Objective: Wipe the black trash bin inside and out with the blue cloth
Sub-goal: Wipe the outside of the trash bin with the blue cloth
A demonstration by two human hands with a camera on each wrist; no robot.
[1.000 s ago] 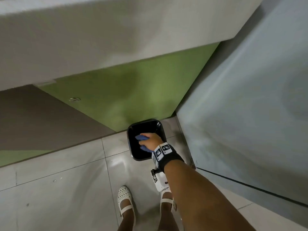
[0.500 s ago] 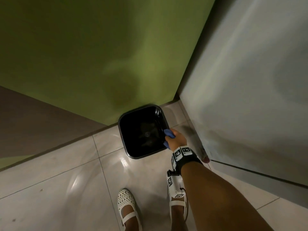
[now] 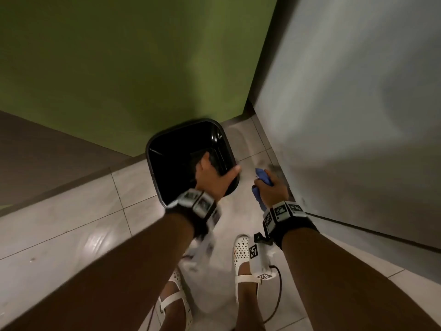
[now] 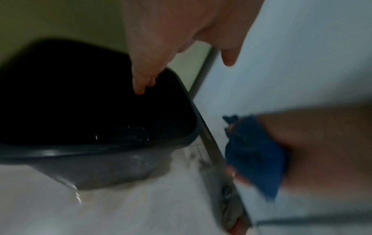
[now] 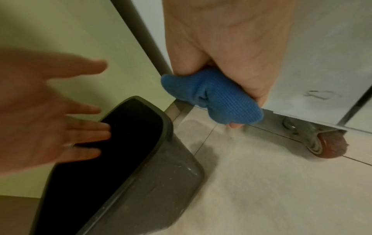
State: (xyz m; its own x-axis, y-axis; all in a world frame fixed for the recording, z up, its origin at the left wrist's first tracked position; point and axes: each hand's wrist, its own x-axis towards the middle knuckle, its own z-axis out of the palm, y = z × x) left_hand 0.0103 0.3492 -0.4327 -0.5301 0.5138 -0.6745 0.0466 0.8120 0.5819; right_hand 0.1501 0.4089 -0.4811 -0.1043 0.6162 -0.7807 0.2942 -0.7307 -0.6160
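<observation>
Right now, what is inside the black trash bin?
Only the left hand reaches over the black trash bin; its fingers dip past the rim. The blue cloth stays outside, in the right hand. The hand hides part of the dark bottom.

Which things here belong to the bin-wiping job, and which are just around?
Job:
- black trash bin
- blue cloth, gripped in the right hand
- left hand, open over the bin

Just around:
- caster wheel
- green wall
- white sandals
</observation>
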